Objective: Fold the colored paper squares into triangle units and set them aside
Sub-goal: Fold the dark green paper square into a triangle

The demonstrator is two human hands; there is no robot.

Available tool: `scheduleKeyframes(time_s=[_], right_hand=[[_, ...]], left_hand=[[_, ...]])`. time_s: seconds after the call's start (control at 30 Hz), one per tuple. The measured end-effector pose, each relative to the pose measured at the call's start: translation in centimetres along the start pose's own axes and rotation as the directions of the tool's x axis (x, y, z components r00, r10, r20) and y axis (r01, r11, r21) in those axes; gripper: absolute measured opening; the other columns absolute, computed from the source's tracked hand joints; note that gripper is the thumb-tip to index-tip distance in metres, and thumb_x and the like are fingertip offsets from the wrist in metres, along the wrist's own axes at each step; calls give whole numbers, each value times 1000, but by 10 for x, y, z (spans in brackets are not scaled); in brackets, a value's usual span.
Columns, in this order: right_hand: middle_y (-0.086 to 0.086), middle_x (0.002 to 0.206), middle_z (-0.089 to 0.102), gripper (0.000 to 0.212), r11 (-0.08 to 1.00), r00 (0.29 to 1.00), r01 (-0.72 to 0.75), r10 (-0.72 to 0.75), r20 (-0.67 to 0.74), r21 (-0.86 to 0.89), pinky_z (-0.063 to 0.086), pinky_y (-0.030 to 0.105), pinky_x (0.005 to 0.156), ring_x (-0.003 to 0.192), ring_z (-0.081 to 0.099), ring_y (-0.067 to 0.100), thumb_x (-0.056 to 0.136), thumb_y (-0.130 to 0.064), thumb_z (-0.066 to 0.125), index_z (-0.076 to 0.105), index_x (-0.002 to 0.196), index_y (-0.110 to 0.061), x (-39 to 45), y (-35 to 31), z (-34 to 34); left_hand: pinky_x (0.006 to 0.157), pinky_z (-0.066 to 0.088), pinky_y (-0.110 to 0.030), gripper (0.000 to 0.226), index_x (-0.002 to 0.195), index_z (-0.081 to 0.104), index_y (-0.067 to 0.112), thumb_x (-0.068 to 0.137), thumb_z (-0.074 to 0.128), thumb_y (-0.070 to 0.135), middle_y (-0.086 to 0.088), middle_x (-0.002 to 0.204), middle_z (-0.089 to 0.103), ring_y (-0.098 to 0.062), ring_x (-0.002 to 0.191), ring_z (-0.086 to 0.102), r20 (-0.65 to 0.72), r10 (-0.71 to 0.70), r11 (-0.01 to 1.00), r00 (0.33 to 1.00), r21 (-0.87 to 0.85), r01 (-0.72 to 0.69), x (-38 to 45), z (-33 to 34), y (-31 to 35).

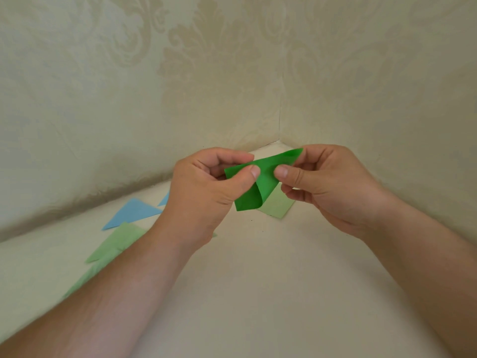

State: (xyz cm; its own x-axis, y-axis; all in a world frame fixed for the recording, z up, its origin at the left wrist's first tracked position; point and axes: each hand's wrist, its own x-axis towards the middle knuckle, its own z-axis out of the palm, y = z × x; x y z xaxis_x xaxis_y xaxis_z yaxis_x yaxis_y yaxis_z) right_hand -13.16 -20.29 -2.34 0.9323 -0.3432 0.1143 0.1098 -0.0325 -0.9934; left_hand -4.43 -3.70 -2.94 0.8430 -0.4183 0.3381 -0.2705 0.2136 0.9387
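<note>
Frame centre: left hand [206,187] and right hand [327,184], raised above table [258,280], each pinching green paper [260,182], thumbs on top.

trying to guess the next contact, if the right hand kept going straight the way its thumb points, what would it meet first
Most likely the left hand. The right hand points its thumb leftward across the dark green folded paper square that both hands pinch, and the left thumb tip lies just beyond. Depth is hard to judge from one view.
</note>
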Motion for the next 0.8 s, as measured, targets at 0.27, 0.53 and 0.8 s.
scheduleKeyframes(time_s=[0.27, 0.53, 0.8], right_hand=[[-2, 75, 67, 12, 996, 998, -61, 61, 1, 70, 52, 33, 73, 65, 61, 14, 71, -25, 80, 69, 68, -22, -1, -6, 0], [0, 74, 66, 22, 993, 996, -86, 87, -17, 77, 52, 33, 72, 64, 61, 15, 86, -12, 76, 67, 68, -20, 1, -5, -2], [5, 83, 70, 18, 991, 996, -66, 73, -59, 116, 53, 32, 70, 64, 61, 16, 90, -8, 72, 76, 76, -18, 2, -7, -4]], left_hand=[[73, 59, -33, 23, 81, 76, 19, 83, 77, -4, -2, 75, 76, -15, 71, 71, -20, -123, 991, 992, -48, 122, 3, 1, -4], [73, 59, -31, 23, 78, 78, 19, 83, 78, -3, -4, 76, 76, -17, 74, 72, -10, -169, 985, 986, -35, 168, 5, 0, -5], [65, 57, -22, 24, 81, 77, 19, 83, 79, -4, 0, 74, 76, -11, 69, 71, -26, -128, 992, 991, 11, 129, 6, -2, -6]])
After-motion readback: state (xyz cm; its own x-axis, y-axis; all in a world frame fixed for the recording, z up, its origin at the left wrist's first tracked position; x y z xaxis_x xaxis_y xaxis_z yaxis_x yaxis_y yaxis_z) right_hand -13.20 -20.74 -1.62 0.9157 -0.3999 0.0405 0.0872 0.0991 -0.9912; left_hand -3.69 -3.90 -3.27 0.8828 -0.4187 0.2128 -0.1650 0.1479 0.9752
